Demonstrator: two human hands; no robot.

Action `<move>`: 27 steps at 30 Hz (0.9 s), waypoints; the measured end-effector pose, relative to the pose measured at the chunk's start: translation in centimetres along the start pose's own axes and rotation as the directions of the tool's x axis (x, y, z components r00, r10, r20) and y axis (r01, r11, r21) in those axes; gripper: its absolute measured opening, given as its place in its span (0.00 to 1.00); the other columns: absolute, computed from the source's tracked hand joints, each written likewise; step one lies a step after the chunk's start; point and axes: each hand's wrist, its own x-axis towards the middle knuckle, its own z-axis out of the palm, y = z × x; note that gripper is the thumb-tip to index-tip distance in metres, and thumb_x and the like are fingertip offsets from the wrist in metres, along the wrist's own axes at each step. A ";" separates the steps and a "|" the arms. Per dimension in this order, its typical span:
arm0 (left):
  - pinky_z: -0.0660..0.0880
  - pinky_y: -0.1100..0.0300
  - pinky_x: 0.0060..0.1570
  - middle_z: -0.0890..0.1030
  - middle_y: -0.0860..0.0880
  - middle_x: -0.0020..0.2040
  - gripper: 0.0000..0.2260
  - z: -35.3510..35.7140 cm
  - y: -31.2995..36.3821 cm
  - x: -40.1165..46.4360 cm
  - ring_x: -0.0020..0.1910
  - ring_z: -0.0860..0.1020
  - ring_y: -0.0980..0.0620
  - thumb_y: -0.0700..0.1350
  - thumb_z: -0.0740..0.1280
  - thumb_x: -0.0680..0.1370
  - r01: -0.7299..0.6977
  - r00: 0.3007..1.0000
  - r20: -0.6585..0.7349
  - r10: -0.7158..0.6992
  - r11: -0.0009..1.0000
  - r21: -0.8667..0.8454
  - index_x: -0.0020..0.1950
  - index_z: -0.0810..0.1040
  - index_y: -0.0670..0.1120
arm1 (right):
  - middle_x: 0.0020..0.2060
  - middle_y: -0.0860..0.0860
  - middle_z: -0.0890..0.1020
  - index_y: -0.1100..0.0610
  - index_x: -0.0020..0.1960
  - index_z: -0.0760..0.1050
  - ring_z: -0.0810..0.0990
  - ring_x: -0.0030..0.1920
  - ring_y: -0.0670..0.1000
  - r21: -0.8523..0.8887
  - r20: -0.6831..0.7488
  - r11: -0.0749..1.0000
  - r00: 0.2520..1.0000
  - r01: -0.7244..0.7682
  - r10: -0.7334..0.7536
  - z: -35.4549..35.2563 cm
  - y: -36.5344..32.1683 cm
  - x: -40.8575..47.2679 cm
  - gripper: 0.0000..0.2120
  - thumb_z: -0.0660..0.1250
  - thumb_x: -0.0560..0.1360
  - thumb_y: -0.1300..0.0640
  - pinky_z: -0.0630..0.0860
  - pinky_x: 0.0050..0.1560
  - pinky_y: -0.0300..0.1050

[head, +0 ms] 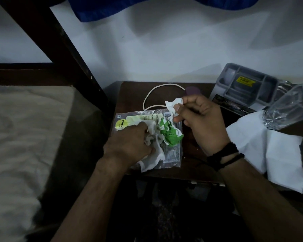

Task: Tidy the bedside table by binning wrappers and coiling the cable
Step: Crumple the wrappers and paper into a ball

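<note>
Dim room, bedside surface (129,95) beside the bed (24,119). Person stands over it, both hands at work on the litter.

Left hand (129,142) presses down on a heap of crumpled white paper (152,154) and a green wrapper (171,133), fingers curled into the paper, gathering it. The heap lies on a clear plastic packet (138,117) with a yellow-green label, flat on the near left part of the surface.

Right hand (199,123), dark bands at the wrist, is raised just above the heap; thumb and fingers pinch a small white scrap (173,105).

The white cable (147,96) lies in a loose loop behind the packet, against the wall side, not yet coiled. A grey tray (248,84) and a sheet of white paper (269,145) sit off to the right. No bin is in view.

Step in hand, as I judge it: collecting wrappers into one bundle. Best done by tucking the pinched scrap into the heap, then folding the plastic packet up around everything so nothing drops on the way to the bin. Light paper may spring open if squeezed loosely. Keep the cable clear of the bundle.
</note>
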 end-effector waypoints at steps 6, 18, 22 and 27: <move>0.74 0.53 0.51 0.82 0.50 0.58 0.12 0.1 0.3 -0.3 0.58 0.79 0.44 0.57 0.65 0.78 -0.007 0.997 -0.072 0.006 1.000 -0.009 0.59 0.76 0.55 | 0.39 0.53 0.86 0.58 0.53 0.79 0.84 0.33 0.46 -0.097 0.054 0.995 0.998 0.026 -0.021 0.0 0.4 -0.1 0.06 0.71 0.77 0.64 0.74 0.35 0.31; 0.77 0.55 0.46 0.82 0.54 0.46 0.12 -1.2 -0.1 -0.8 0.44 0.80 0.53 0.54 0.62 0.79 -0.343 0.831 -0.539 0.142 0.892 -0.294 0.54 0.82 0.51 | 0.39 0.54 0.87 0.56 0.48 0.81 0.86 0.36 0.49 -0.124 0.079 0.992 0.997 0.026 -0.016 -0.1 0.5 -0.1 0.05 0.72 0.76 0.64 0.79 0.41 0.38; 0.73 0.68 0.54 0.76 0.51 0.63 0.09 -0.1 0.8 -0.2 0.58 0.77 0.59 0.49 0.68 0.81 -0.487 0.792 -0.570 0.218 0.788 -0.376 0.54 0.82 0.46 | 0.41 0.55 0.87 0.63 0.51 0.82 0.85 0.36 0.47 -0.095 0.149 0.993 0.987 0.066 -0.051 0.1 0.1 -0.4 0.04 0.71 0.76 0.67 0.80 0.41 0.38; 0.80 0.55 0.52 0.85 0.55 0.53 0.02 -0.5 1.4 -0.4 0.52 0.83 0.58 0.45 0.72 0.79 -0.439 0.875 -0.471 0.114 0.597 -0.671 0.49 0.83 0.47 | 0.40 0.50 0.87 0.59 0.51 0.82 0.86 0.39 0.46 -0.108 0.236 0.986 0.966 0.130 -0.102 0.2 -0.2 -0.6 0.08 0.68 0.77 0.69 0.79 0.42 0.36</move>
